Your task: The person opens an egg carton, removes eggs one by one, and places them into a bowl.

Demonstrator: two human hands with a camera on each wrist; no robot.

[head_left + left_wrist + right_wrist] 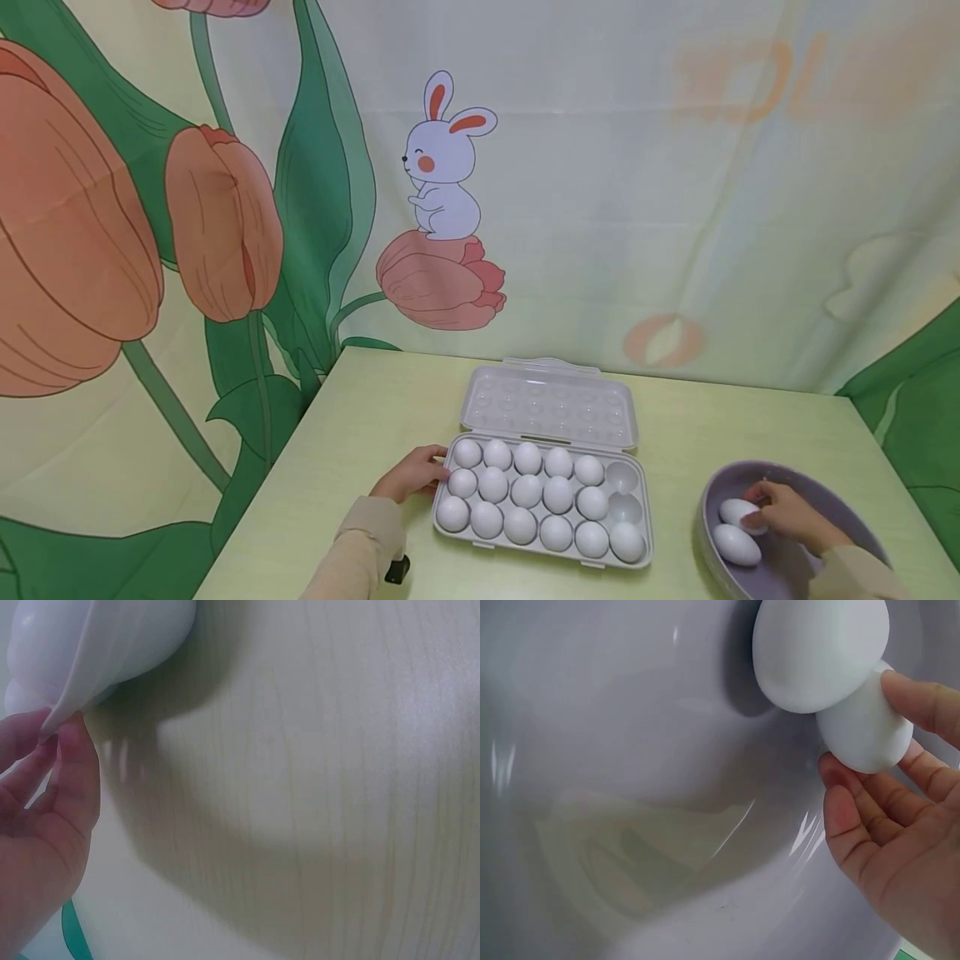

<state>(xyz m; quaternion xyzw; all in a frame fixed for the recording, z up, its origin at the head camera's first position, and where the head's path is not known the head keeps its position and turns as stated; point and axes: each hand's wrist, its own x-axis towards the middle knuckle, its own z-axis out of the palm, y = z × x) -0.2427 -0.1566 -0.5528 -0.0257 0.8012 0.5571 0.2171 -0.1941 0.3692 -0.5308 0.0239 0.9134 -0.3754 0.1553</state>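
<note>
A pale plastic egg box (536, 552) lies opened on the table, its lid (551, 406) folded back. White eggs (527, 492) fill most of its cups, and two cups (622, 479) at the right end hold none. My left hand (412, 475) pinches the box's left rim (66, 705) between thumb and fingers. Inside a purple-grey bowl (813, 483) at the right, my right hand (791, 510) grips a white egg (866, 727) between thumb and fingertips. Another egg (737, 544) sits against it in the bowl, partly covering it in the right wrist view.
The light wood-grain table (352, 392) ends at a hanging cloth (585, 208) printed with tulips and a rabbit. Table surface lies between the box and the bowl. A small black object (397, 570) shows beside my left wrist.
</note>
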